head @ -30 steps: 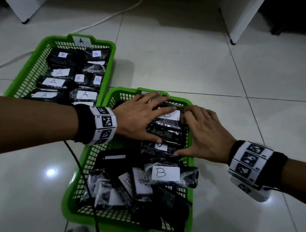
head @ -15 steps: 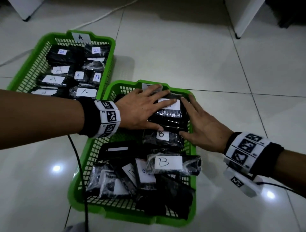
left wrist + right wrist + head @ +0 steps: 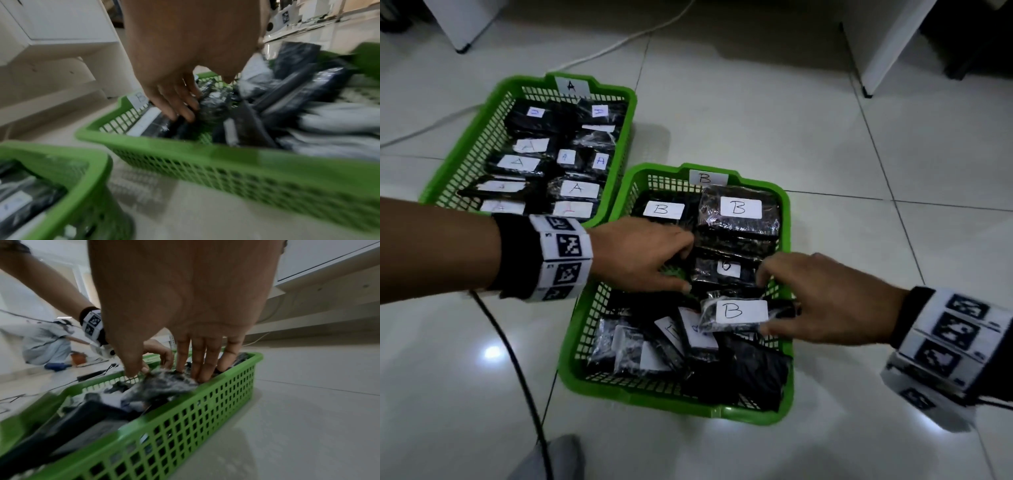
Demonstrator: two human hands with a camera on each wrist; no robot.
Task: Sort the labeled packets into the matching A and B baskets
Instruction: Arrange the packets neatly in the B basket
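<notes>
Two green baskets stand on the tiled floor. Basket A [image 3: 530,80] at the back left holds black packets labeled A. Basket B [image 3: 654,401] in front holds black packets labeled B, with a neat stack [image 3: 739,222] at its far right. My left hand [image 3: 685,270] hovers over the basket's left middle, and its fingers [image 3: 185,113] touch packets without holding any. My right hand [image 3: 763,303] reaches in from the right. Its thumb and fingers span the loose B packet [image 3: 739,311] in the middle, also seen as the blurred B packet [image 3: 164,384].
A black cable [image 3: 517,359] runs across the floor left of basket B, and a white cable [image 3: 619,41] lies behind basket A. White furniture legs [image 3: 876,51] stand at the back. Another person [image 3: 45,344] crouches far off.
Both hands have come back toward me off the far stack of B packets. The left now hovers over the basket's left middle, and the right has closed around the middle B packet.
</notes>
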